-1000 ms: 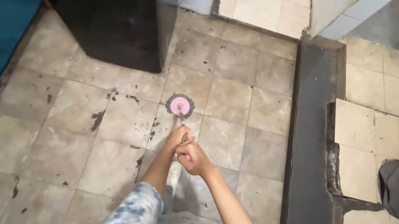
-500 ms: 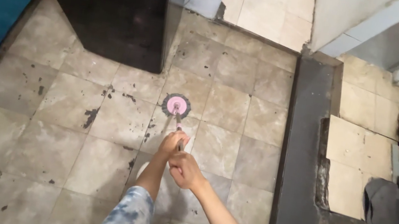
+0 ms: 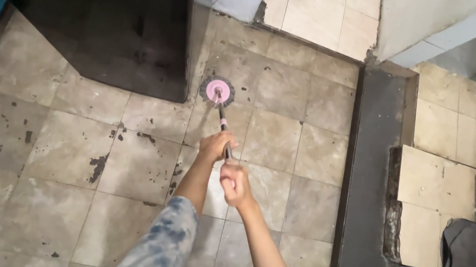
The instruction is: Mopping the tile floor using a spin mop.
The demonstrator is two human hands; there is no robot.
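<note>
Both hands, the left hand ahead of the right hand, grip the mop, whose round head lies far ahead beside the dark cabinet, while the floor nearer the hands shows many dark stains, so much cleaning seems left.

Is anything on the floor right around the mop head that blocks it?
Partly. The round pink mop head sits on the tiled floor right at the corner of the dark cabinet, which blocks it to the left and beyond. The tiles to its right look bare. Both hands, left hand and right hand, grip the handle.
</note>
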